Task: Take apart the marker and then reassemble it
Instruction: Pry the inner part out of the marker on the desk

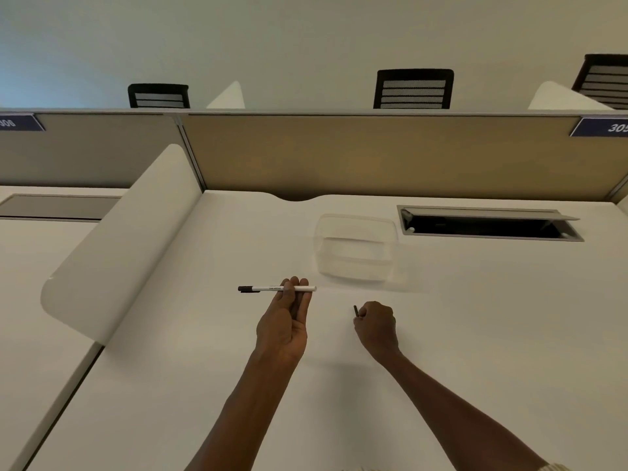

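Observation:
A white marker [268, 288] with a black cap at its left end is held level above the white desk [475, 317]. My left hand [285, 321], palm up, pinches its barrel near the right end between thumb and fingertips. To the right, my right hand [375, 326] is closed into a fist low over the desk, and a small dark piece [355, 311] sticks up out of it. What that piece is I cannot tell. The two hands are apart.
A clear plastic container [356, 249] sits on the desk just behind the hands. An open cable hatch [489, 224] lies at the back right. A curved white side divider [119, 246] stands to the left, and a tan partition [373, 154] closes the back.

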A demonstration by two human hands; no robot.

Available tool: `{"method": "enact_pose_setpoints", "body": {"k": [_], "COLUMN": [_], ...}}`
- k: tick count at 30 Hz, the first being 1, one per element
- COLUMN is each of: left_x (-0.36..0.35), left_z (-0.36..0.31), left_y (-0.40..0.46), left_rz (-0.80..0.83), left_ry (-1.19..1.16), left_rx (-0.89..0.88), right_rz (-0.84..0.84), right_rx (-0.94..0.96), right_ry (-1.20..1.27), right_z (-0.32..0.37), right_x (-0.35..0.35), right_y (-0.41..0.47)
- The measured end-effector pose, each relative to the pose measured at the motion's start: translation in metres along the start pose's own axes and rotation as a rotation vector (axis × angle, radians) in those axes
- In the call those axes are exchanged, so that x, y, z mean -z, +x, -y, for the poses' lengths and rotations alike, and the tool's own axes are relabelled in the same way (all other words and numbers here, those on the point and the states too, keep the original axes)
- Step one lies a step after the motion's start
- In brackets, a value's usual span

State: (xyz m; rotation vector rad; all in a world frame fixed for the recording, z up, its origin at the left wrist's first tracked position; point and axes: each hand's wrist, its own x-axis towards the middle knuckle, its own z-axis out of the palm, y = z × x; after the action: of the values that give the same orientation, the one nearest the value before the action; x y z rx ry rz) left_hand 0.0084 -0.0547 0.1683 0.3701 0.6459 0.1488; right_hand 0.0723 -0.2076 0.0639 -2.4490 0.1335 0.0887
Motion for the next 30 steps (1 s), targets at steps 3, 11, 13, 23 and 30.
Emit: {"method": "enact_pose_setpoints", "body": {"k": [3, 11, 13, 23, 30], "left_x": [0.002, 0.005, 0.004, 0.000, -0.009], "left_z": [-0.001, 0.001, 0.001, 0.001, 0.002], "left_y": [0.001, 0.002, 0.001, -0.003, -0.009], "left_rz": [-0.009, -0.028, -0.025, -0.004, 0.025], "left_ry": [0.002, -0.007, -0.005, -0.006, 0.043], "left_rx": [0.001, 0.008, 0.009, 0.026, 0.093], "right_rz": [0.007, 0.068, 0.088, 0.029, 0.044], "right_rx": [0.014, 0.000, 0.002, -0.043, -0.026], "right_ry": [-0.014, -0.079, -0.102, 0.019, 0.352], "right_z": [-0.002, -0.001, -0.001, -0.003, 0.020], "right_x": [-0.005, -0.005, -0.006, 0.003, 0.050], "right_y": [-0.003, 0.001, 0.002, 0.004, 0.014]}}
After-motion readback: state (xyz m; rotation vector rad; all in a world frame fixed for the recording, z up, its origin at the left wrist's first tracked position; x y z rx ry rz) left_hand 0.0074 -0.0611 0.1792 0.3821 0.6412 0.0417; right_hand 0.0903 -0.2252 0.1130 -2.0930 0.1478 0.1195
